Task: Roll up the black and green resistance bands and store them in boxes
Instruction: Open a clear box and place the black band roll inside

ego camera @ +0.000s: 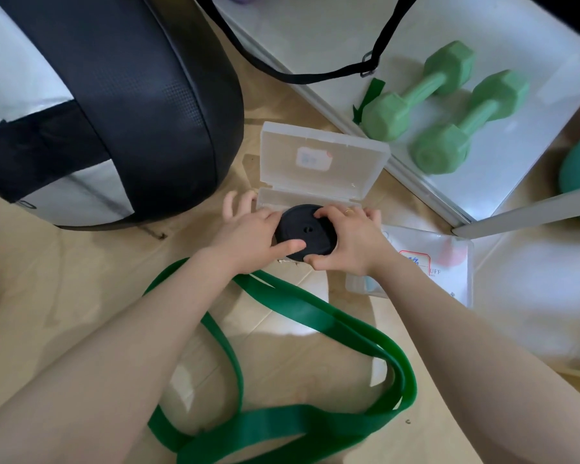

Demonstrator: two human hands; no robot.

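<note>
Through the head camera I look down at my two hands closed around the black band, already wound into a tight flat coil, which I hold just over the open clear box on the floor. My left hand grips the coil's left edge, thumb laid across its top face and two fingers spread loose toward the box rim; my right hand grips the right edge, fingers curled over the far side and thumb tucked under the near side. The lid stands up behind, hinged at the back, so the tray lies directly beneath the coil. I judge the roll light but springy: rubber like this wants to unwind, so I should keep pressing on the outer wrap from both sides and seat it flat before letting go. The green band lies unrolled in loose loops on the floor between my forearms, soft and floppy, best taken at one end to start its roll. A second closed box sits just right of my right hand. Two green dumbbells rest on a white shelf beyond.
</note>
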